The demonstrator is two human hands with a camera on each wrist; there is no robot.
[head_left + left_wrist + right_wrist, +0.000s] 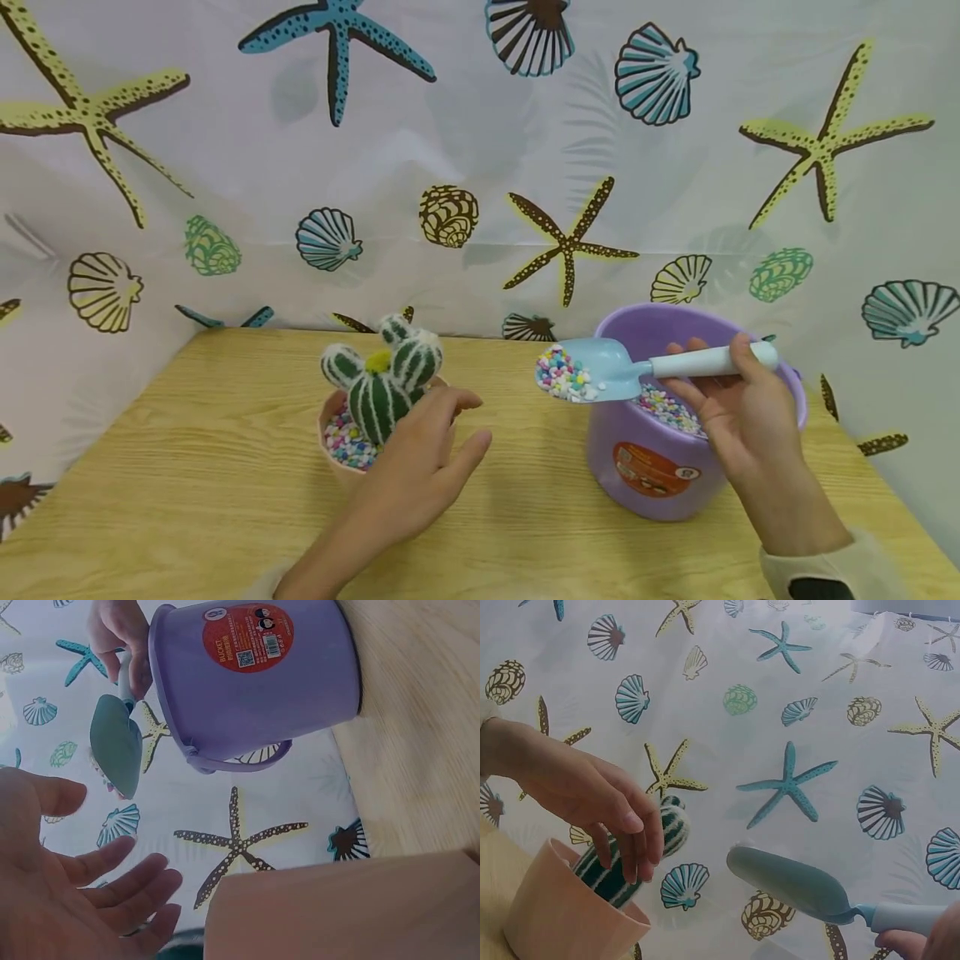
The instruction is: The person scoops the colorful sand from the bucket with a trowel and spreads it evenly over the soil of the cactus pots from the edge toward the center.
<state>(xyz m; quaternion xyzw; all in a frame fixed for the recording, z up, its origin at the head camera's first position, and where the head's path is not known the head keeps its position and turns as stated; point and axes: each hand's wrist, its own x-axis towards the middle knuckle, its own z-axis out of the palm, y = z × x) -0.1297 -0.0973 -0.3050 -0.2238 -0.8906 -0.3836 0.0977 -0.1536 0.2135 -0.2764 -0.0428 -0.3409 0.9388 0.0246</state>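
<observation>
My right hand grips the white handle of a light blue hand trowel above the purple bucket. Colourful pebbles lie on the trowel's blade, which reaches out past the bucket's left rim. More pebbles show inside the bucket. My left hand, fingers relaxed and apart, hovers at the right side of a knitted cactus and holds nothing. The cactus stands in a pink pot with pebbles around its base; in the head view my left hand hides part of the pot.
Beneath everything is a wood-grain table. A white cloth printed with starfish and shells hangs behind it. An orange label is on the bucket's front, and the bucket's handle hangs at its side.
</observation>
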